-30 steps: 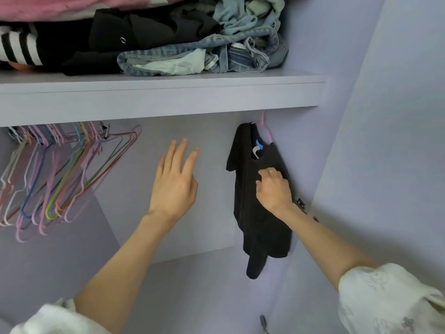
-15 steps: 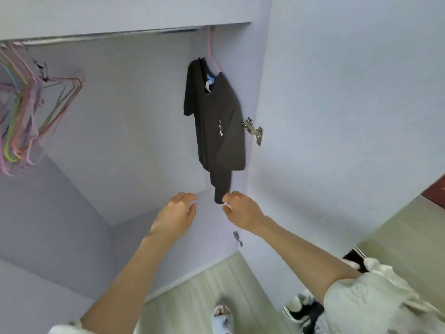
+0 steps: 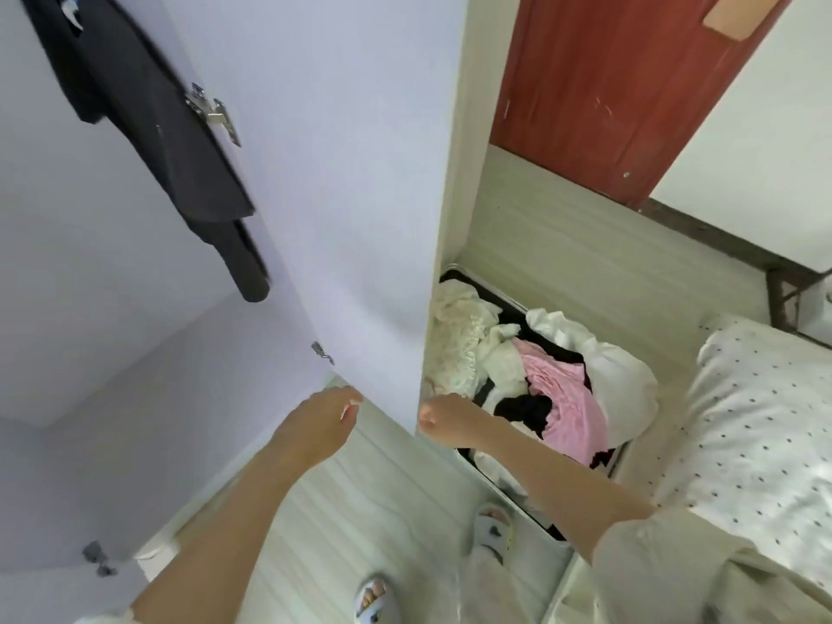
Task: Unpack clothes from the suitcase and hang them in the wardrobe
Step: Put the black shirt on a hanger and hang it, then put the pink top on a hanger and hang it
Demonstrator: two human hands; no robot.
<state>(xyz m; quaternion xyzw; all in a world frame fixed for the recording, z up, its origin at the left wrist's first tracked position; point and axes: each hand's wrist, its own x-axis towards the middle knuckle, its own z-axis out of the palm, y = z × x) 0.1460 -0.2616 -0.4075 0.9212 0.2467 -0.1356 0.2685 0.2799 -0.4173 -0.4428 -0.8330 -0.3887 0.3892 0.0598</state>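
A black T-shirt (image 3: 148, 128) hangs inside the wardrobe at the upper left, its hanger out of view. The open suitcase (image 3: 488, 286) lies on the floor right of the wardrobe door (image 3: 351, 173). It holds a pink garment (image 3: 567, 407), a white garment (image 3: 599, 371), a cream lace piece (image 3: 459, 335) and something black (image 3: 526, 409). My left hand (image 3: 322, 425) and my right hand (image 3: 445, 418) hover low on either side of the door's bottom edge, fingers loosely curled, holding nothing.
The door partly hides the suitcase's left side. A bed with dotted bedding (image 3: 756, 421) stands just right of the suitcase. A red door (image 3: 608, 83) is at the back. Metal hinges (image 3: 211, 112) stick out from the wardrobe door. My slippered feet (image 3: 493, 526) stand on pale floorboards.
My right hand let go of the hung black T-shirt and both hands dropped. My view swung right and down, from the wardrobe rail to the suitcase on the floor.
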